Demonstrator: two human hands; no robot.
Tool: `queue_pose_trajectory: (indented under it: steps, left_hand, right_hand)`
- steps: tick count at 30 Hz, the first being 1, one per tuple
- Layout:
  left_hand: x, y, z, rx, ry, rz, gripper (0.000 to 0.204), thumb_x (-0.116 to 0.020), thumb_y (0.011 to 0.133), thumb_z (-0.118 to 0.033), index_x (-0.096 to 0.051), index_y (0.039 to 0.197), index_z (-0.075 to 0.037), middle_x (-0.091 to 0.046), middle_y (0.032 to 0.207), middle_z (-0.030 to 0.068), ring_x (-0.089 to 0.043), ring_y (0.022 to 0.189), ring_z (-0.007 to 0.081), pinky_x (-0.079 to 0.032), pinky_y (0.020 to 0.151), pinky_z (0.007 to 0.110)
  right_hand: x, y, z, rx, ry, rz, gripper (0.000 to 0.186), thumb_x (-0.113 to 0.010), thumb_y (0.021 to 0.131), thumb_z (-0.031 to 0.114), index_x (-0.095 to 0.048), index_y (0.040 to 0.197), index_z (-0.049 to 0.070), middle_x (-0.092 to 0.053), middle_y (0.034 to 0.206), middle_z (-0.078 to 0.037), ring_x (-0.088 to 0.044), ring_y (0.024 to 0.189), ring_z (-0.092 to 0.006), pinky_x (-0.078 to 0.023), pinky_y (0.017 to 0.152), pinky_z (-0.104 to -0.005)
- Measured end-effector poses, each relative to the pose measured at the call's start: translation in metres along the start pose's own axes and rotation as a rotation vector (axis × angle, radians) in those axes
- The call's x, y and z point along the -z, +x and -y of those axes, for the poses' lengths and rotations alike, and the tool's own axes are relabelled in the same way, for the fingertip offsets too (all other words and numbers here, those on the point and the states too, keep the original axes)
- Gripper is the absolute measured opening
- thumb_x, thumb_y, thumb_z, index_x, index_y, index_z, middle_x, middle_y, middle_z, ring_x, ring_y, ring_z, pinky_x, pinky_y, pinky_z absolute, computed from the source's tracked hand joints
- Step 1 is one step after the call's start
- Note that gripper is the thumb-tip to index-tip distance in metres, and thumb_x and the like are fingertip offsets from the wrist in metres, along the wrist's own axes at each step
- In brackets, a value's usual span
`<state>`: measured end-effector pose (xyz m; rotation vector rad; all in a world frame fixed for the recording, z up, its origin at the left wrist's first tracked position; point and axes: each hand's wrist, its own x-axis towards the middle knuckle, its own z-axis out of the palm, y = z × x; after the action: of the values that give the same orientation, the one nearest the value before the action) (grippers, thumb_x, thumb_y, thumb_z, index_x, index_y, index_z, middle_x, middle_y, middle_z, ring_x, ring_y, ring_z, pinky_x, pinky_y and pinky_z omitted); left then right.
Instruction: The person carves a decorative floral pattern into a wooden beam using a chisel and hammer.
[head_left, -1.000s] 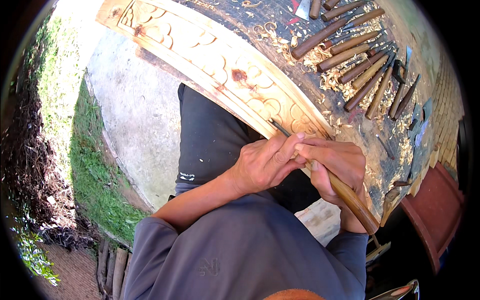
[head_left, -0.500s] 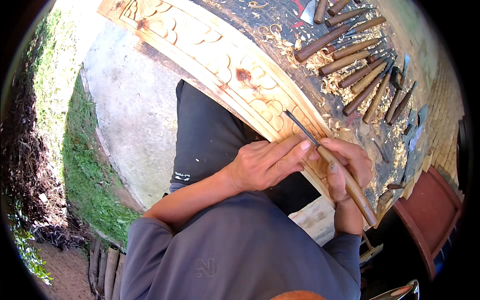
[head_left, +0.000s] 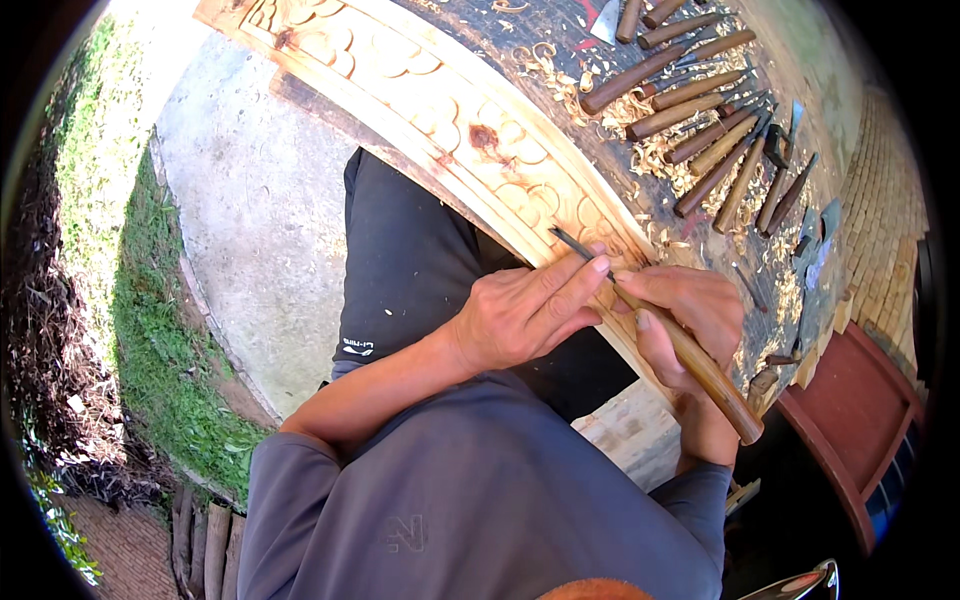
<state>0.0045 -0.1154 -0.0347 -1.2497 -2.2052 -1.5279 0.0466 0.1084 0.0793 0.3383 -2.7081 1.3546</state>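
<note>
A long, pale wooden board [head_left: 440, 125] with carved, rounded petal-like relief and a raised border runs from the upper left down to my hands. My right hand [head_left: 700, 305] is closed around the brown wooden handle of a carving chisel [head_left: 710, 380]. The handle's butt sticks out toward the lower right. My left hand [head_left: 520, 315] has its fingertips pressed at the chisel's dark metal shaft, close to the handle. The blade points up and left, its tip at the carved surface; whether it touches the wood I cannot tell.
Several wood-handled carving tools [head_left: 715, 150] lie among curled shavings [head_left: 650, 165] on the worn bench [head_left: 500, 50] beyond the board. A dark red panel [head_left: 850, 410] stands at the right. My dark-trousered leg [head_left: 400, 260] is beneath the board's near edge.
The chisel's tip has shifted a little left across the carving, and its handle end has swung slightly right and down. Both hands stay on it. The view has shifted slightly.
</note>
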Motion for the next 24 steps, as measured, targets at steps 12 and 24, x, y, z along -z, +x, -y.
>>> queue_pose_trajectory:
  steps: [12, 24]
  left_hand:
    - [0.0, 0.0, 0.0, 0.01, -0.019, -0.018, 0.078, -0.096, 0.091, -0.022, -0.063, 0.156, 0.007, -0.079, 0.141, 0.0222, -0.084, 0.099, 0.0238, -0.068, 0.075, 0.032]
    - [0.001, 0.005, -0.003, 0.026, -0.037, 0.004, 0.084, -0.095, 0.091, -0.019, -0.057, 0.16, 0.01, -0.076, 0.147, 0.0267, -0.085, 0.103, 0.0268, -0.068, 0.075, 0.031]
  right_hand:
    - [0.0, 0.021, 0.033, -0.13, -0.116, 0.033, 0.023, -0.076, 0.083, -0.001, -0.081, 0.104, -0.001, -0.079, 0.081, -0.014, -0.079, 0.067, -0.0318, -0.062, 0.064, -0.0392]
    - [0.007, 0.033, 0.027, -0.191, -0.02, 0.103, 0.017, -0.074, 0.086, -0.001, -0.08, 0.102, -0.002, -0.079, 0.081, -0.015, -0.08, 0.069, -0.031, -0.063, 0.066, -0.0374]
